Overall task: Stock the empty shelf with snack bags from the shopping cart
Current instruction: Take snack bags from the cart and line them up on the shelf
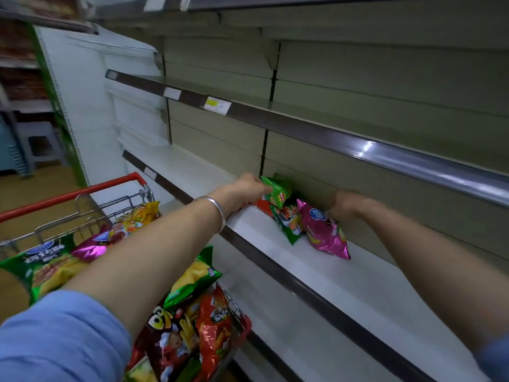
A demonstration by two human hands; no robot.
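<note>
**Foil bags on the shelf: light, puffy, slippery**

Green bag (276, 191) is pinched by its top corner in my left hand (242, 193), mid-frame, against the shelf's back panel. My right hand (344, 206) is on the upper edge of the pink bag (322, 230); it's motion-blurred, fingers look curled over the top but I can't tell if it's a real grip. Between them a second green bag (286, 221) leans in the row, with a red bag (263, 208) partly hidden behind my left hand. All sit on the middle shelf (358, 285), centre of frame.

Handling, my read:
- Air-filled, near weightless, so no load issue.
- Film is slick and crinkly; a squeeze on the belly will deform it and may crush chips.
- Best hold: the crimped top seam or a corner, which is flat and stiff enough to pinch.
- Bags tip easily; lean each on its neighbour.

Shopping cart (110, 186), lower left, holds plenty more bags (192, 282).
</note>
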